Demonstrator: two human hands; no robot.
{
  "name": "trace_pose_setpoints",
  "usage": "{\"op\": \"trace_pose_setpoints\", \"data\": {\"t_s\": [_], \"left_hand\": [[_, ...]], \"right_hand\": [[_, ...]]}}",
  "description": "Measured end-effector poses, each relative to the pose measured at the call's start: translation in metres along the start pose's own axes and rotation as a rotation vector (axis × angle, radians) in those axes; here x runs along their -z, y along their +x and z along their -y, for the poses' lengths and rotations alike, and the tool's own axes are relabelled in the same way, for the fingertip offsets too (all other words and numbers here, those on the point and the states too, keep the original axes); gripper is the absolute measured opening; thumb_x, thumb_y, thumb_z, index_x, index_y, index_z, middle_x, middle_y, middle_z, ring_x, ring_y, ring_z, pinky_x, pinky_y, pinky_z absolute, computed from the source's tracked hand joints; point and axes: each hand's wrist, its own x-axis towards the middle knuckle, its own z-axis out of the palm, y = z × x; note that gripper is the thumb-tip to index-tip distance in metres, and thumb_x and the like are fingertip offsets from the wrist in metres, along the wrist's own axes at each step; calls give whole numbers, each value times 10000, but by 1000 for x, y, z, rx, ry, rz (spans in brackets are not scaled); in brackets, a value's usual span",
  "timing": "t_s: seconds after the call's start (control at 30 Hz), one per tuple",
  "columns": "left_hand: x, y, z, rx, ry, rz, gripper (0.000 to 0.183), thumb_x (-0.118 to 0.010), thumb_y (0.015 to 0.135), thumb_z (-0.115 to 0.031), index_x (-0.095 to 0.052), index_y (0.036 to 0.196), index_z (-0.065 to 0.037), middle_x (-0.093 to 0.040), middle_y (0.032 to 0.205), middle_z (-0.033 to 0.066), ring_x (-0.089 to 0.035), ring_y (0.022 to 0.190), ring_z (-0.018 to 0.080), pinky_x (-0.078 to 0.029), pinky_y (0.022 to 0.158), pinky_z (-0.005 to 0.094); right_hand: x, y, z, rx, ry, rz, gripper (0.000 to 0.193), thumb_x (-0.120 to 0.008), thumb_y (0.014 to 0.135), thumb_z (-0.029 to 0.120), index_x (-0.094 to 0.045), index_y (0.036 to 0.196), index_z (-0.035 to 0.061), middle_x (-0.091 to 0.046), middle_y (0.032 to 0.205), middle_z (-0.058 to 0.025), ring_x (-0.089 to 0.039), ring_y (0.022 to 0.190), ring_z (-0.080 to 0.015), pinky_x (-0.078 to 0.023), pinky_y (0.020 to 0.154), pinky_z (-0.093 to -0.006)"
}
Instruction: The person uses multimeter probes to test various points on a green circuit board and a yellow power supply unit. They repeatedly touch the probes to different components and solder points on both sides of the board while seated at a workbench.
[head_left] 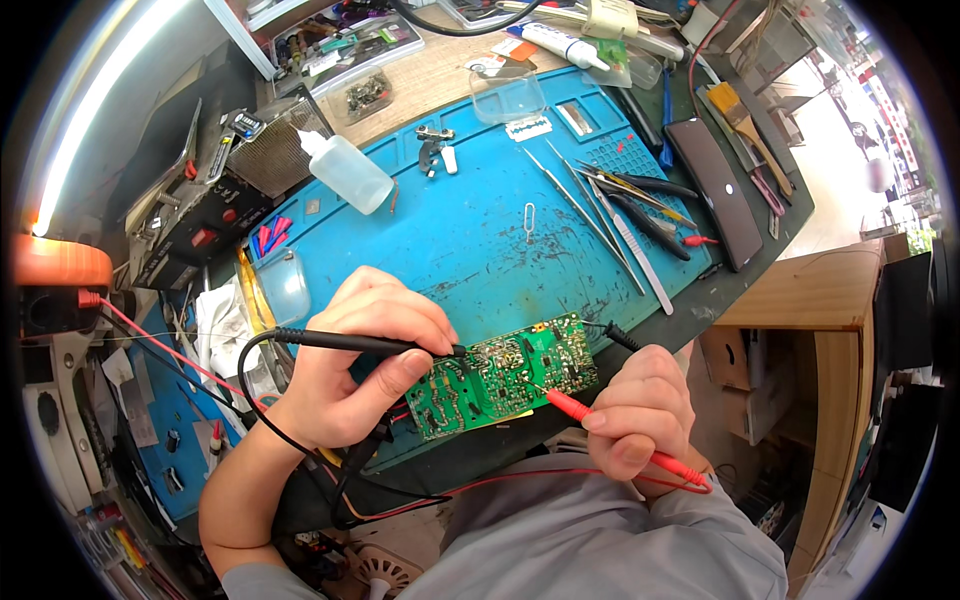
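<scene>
Fingers of left hand pinch black probe — tip on green circuit board; right hand grips red probe w/ tip on board, near edge of blue mat.

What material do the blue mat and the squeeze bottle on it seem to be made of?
Blue mat: probably silicone or rubber; matte surface with moulded compartments. Squeeze bottle: likely soft plastic; translucent, milky walls with a white nozzle.

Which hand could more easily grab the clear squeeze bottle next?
The left hand: the squeeze bottle lies up on its side of the blue mat; the right hand sits farther away.
</scene>
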Motion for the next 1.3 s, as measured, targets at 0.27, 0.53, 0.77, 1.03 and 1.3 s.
{"op": "trace_pose_setpoints", "data": {"t_s": [0.27,0.53,0.77,1.03,1.3], "left_hand": [[-4,0,1,1,14,-21,151,-627,944,-197,-662,948,-51,-706,950,100,-545,883,234,-415,854,371],[-4,0,1,3,24,-22,156,-626,950,-207,-659,942,-54,-700,942,101,-552,880,228,-407,853,369],[-2,0,1,7,10,-22,95,-646,933,-157,-678,968,-75,-715,982,67,-581,890,233,-411,871,373],[-3,-1,0,11,-1,-26,93,-647,930,-147,-680,974,-72,-714,986,68,-574,900,232,-411,875,372],[-3,-2,2,18,-21,-26,95,-648,924,-135,-684,980,-67,-712,991,74,-570,913,237,-413,875,373]], "right_hand": [[0,0,1,-2,10,-1,280,-526,990,218,-678,823,52,-609,681,-5,-497,527,-141,-346,468,-268],[1,0,0,3,20,1,291,-517,997,226,-675,822,56,-606,674,-2,-497,518,-141,-349,466,-269],[2,1,1,0,17,21,292,-519,999,230,-675,827,54,-605,675,-3,-505,525,-145,-360,473,-272],[2,1,1,-10,15,20,294,-522,994,226,-672,811,52,-605,675,-8,-509,528,-147,-367,479,-273],[1,1,1,-7,13,13,290,-525,988,219,-672,806,47,-604,670,-11,-506,528,-146,-362,476,-276]]}}
